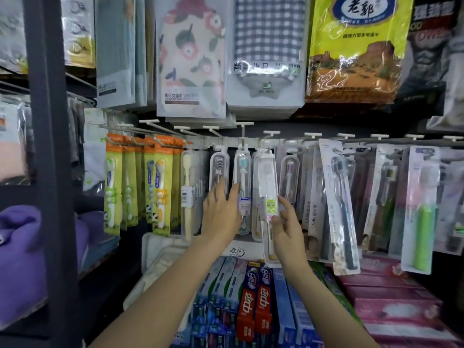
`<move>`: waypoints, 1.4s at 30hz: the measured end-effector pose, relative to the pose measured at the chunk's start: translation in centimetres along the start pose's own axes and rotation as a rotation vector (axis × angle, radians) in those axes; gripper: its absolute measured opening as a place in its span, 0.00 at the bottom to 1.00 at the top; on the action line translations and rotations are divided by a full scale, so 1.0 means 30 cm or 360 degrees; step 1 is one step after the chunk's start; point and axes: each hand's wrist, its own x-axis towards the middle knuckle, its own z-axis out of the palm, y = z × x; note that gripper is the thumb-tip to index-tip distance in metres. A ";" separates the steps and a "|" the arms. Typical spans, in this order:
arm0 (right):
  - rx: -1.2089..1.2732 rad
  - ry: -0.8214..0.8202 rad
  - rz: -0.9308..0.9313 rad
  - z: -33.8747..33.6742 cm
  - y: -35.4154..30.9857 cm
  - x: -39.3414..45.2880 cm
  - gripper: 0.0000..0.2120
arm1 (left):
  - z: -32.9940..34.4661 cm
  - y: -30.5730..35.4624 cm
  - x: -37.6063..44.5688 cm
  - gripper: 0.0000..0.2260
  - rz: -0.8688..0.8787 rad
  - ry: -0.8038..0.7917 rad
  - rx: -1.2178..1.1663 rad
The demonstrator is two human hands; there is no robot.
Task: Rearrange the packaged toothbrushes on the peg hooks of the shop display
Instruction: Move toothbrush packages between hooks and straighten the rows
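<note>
Clear plastic forms the toothbrush pack (268, 194) at the centre of the display, a long narrow blister case with a white card top and a round green label low on its front. It hangs, tilted slightly, at the front of a row of similar packs on a peg hook (268, 147) in the middle of the rail. Judged from its build, the pack is light and fairly stiff, with smooth, somewhat slippery faces; the punched card top is probably the weak point and could tear if the pack is pulled sideways off the peg. The long edges of the lower half look like the sensible place to take hold, lifting the hanging hole straight along the hook.

Right hand (287, 227): fingers partly curled, thumb and fingertips pinching the lower part of this pack near the green label. Left hand (221, 212): fingers extended and only gently bent, tips resting against the neighbouring clear packs (242, 182) on the hooks just to the left; it steadies them and grasps nothing.

Surroundings: yellow-green carded toothbrushes (160, 187) hang further left, and grey and pink-backed packs (339, 204) further right. Packaged towels (190, 59) fill the hooks above. Toothpaste boxes (253, 302) lie stacked on the shelf below, and a dark upright post (50, 172) stands at far left.
</note>
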 end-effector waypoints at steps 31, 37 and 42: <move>-0.0867 0.0416 0.0332 0.052 0.004 0.273 0.30 | 0.059 -0.073 -0.101 0.26 0.0111 -0.0016 -0.0181; -0.0815 0.0418 0.0293 0.036 -0.038 0.236 0.25 | 0.045 -0.039 -0.097 0.26 0.0121 0.0027 -0.0210; -0.0534 0.0406 0.0297 0.029 -0.044 0.203 0.23 | 0.022 -0.044 -0.121 0.26 0.0126 0.0039 -0.0225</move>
